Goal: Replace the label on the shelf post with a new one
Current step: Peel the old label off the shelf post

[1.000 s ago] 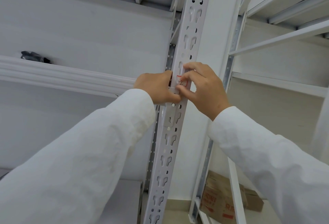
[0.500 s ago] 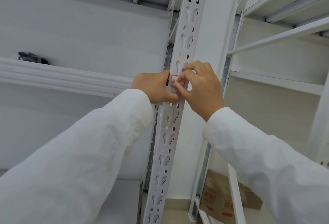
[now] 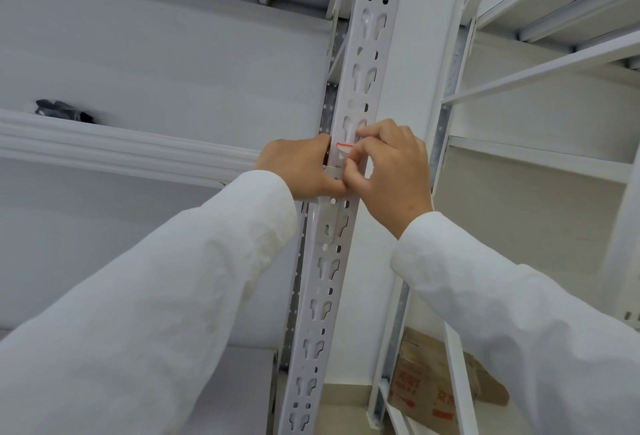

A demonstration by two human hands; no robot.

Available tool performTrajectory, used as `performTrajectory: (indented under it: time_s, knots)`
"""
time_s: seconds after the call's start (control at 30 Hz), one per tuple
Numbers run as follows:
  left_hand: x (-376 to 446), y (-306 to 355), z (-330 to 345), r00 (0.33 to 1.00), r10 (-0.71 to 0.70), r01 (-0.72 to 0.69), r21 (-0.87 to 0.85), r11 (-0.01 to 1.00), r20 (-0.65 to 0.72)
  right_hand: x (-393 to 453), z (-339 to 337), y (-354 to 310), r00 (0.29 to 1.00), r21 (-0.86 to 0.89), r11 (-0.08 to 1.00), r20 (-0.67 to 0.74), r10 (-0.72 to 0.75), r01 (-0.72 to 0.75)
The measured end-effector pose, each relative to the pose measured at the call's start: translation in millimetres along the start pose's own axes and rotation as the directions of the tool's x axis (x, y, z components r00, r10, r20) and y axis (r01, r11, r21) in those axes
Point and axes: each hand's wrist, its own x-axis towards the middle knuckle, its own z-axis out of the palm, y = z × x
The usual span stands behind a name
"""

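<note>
Red-edged label (image 3: 341, 150) lies on the upright shelf post (image 3: 332, 261), directly above the right hand (image 3: 388, 171) whose thumb and forefinger pinch its lower part; left hand (image 3: 298, 168) grips the post alongside.

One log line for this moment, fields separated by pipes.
left hand: on post | right hand: fingertips on label | label: red-edged, on post
</note>
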Motion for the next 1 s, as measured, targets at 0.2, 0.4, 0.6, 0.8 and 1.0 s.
performTrajectory:
  time_s: [0.2,0.4,0.6,0.8,1.0]
  knots:
    - [-0.8,0.5,2.8,1.0,0.006,-0.005,0.007,1.0,-0.02,2.8,-4.2,5.6,0.999,0.015,1.0,0.051,-0.009,0.008]
    - [-0.3,-0.7,3.2,1.0,0.007,-0.007,0.004,1.0,-0.022,6.3,-12.7,14.0,0.99,0.136,0.99,0.137,-0.042,0.023]
    - [0.6,-1.1,4.9,0.999,0.011,-0.011,0.011,1.0,-0.037,6.4,-16.8,19.9,0.973,0.146,0.983,0.185,-0.142,0.115]
    - [2.7,-1.9,6.8,0.999,0.021,-0.02,0.013,1.0,-0.044,11.6,-15.1,23.0,0.965,0.015,0.98,0.169,-0.2,0.2]
    - [1.5,-2.0,4.4,0.999,0.02,-0.019,0.016,1.0,-0.03,22.3,-15.5,20.2,0.942,-0.055,0.955,0.189,-0.278,0.293]
